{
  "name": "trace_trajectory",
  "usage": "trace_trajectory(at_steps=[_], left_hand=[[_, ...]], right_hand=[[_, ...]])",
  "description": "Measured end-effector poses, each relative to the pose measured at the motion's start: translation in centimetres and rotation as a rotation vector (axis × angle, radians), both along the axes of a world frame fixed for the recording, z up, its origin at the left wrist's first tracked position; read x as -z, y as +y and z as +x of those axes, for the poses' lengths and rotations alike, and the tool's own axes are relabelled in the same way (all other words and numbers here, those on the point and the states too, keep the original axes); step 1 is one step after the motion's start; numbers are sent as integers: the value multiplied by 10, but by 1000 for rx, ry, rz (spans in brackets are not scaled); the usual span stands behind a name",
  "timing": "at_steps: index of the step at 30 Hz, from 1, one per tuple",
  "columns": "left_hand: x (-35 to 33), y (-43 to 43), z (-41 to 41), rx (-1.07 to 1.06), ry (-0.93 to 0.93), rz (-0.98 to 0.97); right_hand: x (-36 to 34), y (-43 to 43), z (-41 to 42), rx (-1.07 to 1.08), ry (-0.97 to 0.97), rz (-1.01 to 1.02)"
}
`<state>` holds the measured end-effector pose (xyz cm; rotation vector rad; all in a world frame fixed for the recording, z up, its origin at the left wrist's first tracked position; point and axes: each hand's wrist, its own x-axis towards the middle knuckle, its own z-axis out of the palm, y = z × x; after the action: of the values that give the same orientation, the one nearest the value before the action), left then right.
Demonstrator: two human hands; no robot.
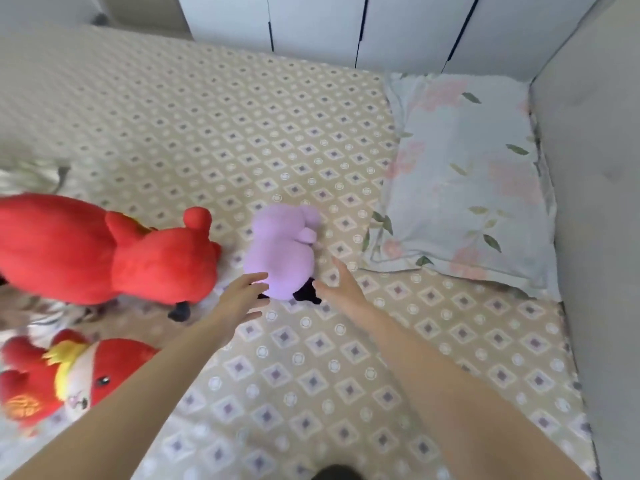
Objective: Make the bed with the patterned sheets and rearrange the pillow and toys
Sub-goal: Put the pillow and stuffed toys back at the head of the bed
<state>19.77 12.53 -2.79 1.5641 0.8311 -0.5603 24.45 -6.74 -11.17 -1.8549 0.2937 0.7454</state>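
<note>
Big red plush (114, 251) and a second red plush (62, 375) crowd the left, floral pillow (464, 174) right, and the purple plush (280, 251) lies mid-frame on the patterned sheet (207, 116) between the left hand (242, 299) and right hand (341, 289), both spread loose, gripping nothing.

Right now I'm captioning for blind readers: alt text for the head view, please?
Open left hand and right hand reach toward a purple plush toy on a diamond-patterned sheet. A large red plush and smaller red plush lie left, a floral pillow right.
</note>
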Motion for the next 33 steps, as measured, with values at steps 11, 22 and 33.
trace_trajectory(at_steps=[11,22,33], left_hand=[[-11,82,-24,-153,-57,97],[-64,195,-110,-377,-34,115],[-60,281,-137,-537,-95,139]], right_hand=[[-13,73,11,-73,-105,-17],[-100,196,-25,-529,-681,-100],[-82,366,22,-519,-228,-232]])
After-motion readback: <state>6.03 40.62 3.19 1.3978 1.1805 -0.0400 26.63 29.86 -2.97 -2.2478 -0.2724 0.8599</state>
